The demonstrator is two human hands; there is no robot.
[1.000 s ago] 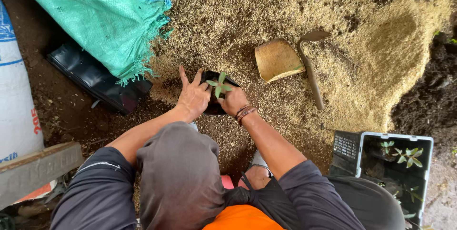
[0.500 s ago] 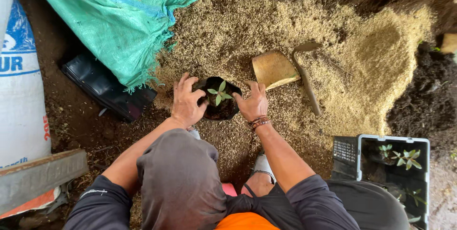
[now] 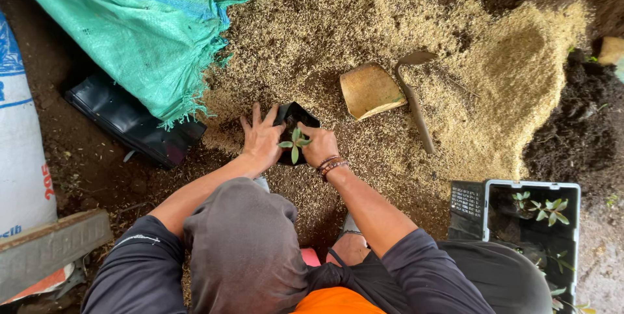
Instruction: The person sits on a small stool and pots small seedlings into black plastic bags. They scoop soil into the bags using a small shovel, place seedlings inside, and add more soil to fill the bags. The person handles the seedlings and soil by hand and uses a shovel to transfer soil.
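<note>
Landmark: small black grow bag [image 3: 294, 117], sitting on the husk pile.

- Husk pile [image 3: 481, 93]: tan rice-husk-like mix, spread under and to the right of the bag. Biggest thing in view; bag is set right on it, probably so fill stays within reach.
- Green woven sack [image 3: 149, 34]: up-left of the bag, slumped over the pile edge, frayed mouth facing the bag.
- White printed sack [image 3: 23, 151]: far left of the bag, upright.
- Stack of flat black bags [image 3: 123, 119]: left of the bag, half under the green sack.
- Crate [image 3: 533, 223]: lower right of the bag, well apart; holds more seedlings in dark soil.
- Long-handled tool [image 3: 416, 103] and a tan scoop-like piece [image 3: 370, 90]: just right of the bag, lying on the husk, touching each other.
- Left hand [image 3: 261, 138]: pressed against the bag's left side, fingers splayed apart, palm on the wall. Looks like bracing to keep the soft bag upright.
- Right hand [image 3: 318, 146]: on the bag's right side, fingers curled together over the rim near the stem; bead bracelets at the wrist. Exact grip on the stem: cannot tell.
- Seedling [image 3: 294, 143]: few green leaves, upright at the near edge of the bag, between both hands.
</note>
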